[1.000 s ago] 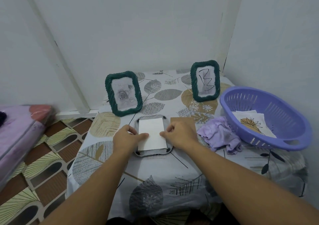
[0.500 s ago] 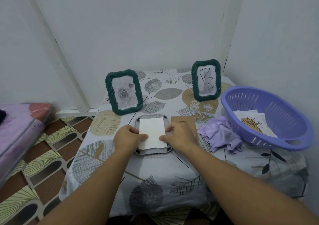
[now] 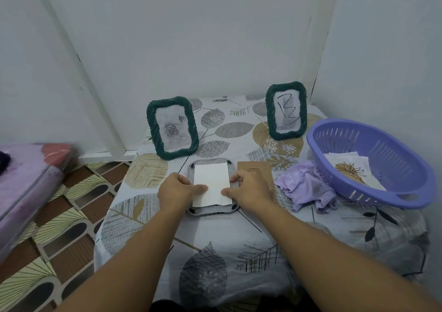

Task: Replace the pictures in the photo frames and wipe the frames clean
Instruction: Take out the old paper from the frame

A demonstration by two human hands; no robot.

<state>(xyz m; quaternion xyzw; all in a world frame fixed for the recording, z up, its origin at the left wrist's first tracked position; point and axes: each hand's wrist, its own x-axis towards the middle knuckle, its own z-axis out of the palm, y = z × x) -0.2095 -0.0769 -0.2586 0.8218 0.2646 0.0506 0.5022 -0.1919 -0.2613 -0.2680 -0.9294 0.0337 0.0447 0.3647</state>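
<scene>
Two hands fitting a white sheet into a face-down frame

Two bare hands meet over a photo frame (image 3: 211,210) lying face down near the middle of a leaf-print table (image 3: 215,252). A blank white sheet (image 3: 211,184) rests on the frame's back. The left hand (image 3: 178,189) pinches the sheet's left edge with curled fingers, thumb on top. The right hand (image 3: 251,191) pinches the right edge the same way, though its fingertips are partly hidden. Just right of the frame lies a brown backing board (image 3: 259,168), partly under the right hand. Behind stand two upright green frames: a rose picture frame (image 3: 172,127) at left and a scribble picture frame (image 3: 286,111) at right. A lilac cloth (image 3: 306,189) lies crumpled beside a purple basket (image 3: 373,192) holding printed pictures (image 3: 351,169).
</scene>
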